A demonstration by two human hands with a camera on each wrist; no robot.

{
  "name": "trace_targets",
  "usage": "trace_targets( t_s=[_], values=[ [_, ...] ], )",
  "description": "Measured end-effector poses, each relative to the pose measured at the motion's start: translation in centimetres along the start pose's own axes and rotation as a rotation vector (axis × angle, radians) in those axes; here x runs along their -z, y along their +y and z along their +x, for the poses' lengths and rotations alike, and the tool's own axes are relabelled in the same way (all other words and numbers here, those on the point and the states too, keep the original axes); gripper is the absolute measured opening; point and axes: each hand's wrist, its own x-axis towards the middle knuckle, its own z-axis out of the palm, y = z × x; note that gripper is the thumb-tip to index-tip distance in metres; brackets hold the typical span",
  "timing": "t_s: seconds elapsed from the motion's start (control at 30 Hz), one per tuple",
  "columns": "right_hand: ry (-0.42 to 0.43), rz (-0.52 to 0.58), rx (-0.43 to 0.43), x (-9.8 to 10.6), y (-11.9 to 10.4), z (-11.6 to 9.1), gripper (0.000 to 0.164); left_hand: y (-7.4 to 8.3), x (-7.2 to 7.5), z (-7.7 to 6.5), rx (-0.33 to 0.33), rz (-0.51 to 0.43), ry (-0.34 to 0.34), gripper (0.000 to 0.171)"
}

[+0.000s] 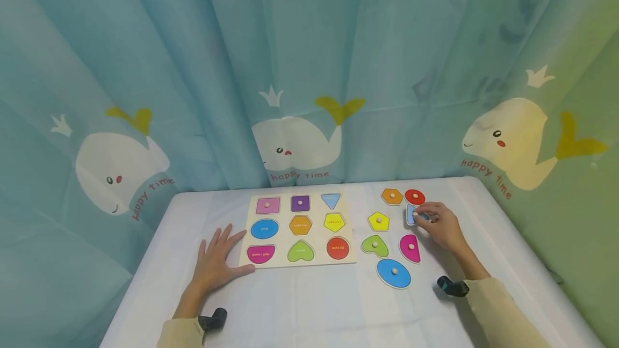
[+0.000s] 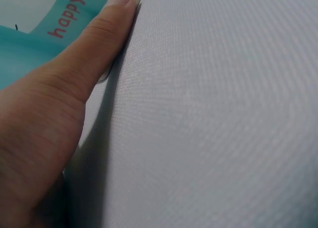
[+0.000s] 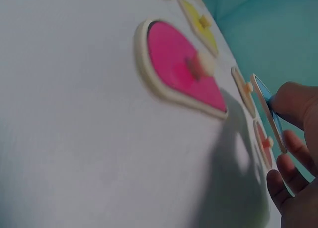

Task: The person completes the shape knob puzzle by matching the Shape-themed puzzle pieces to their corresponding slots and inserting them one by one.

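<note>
My left hand [image 1: 213, 263] lies on the table at the left of a cream shape puzzle board [image 1: 285, 204], fingers spread. Its thumb [image 2: 89, 54] touches the board's near edge. On the right, my right hand [image 1: 444, 229] pinches a blue triangle puzzle piece [image 1: 411, 215], which is tilted and raised off the table in the right wrist view. On the board, a pink rectangle piece [image 1: 273, 207] and a purple square piece [image 1: 300, 198] sit in their slots. The other slots show printed colours and words, including a blue triangle slot [image 1: 331, 201].
Right of the board lie knobbed pieces: an orange hexagon [image 1: 388, 194], red circle [image 1: 418, 194], yellow pentagon [image 1: 375, 225], green heart [image 1: 371, 249], magenta half round [image 1: 409, 256] and blue oval [image 1: 387, 278]. A whale-patterned curtain [image 1: 217, 95] stands behind the white table [image 1: 300, 316].
</note>
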Motion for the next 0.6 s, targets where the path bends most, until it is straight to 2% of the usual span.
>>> trace_targets(
  t_s=[0.23, 0.43, 0.6],
  values=[
    [-0.026, 0.071, -0.023, -0.2, -1.5, 1.2, 0.028, -0.1, 0.1, 0.1, 0.009, 0.004, -0.006, 0.097],
    [-0.031, 0.106, 0.010, -0.9, -2.5, 2.3, 0.026, -0.1, 0.0, 0.0, 0.005, 0.000, -0.007, 0.097],
    [-0.018, 0.131, 0.069, -1.5, -3.7, 3.1, 0.025, -0.1, 0.0, -0.1, 0.002, -0.001, -0.006, 0.097]
  ],
)
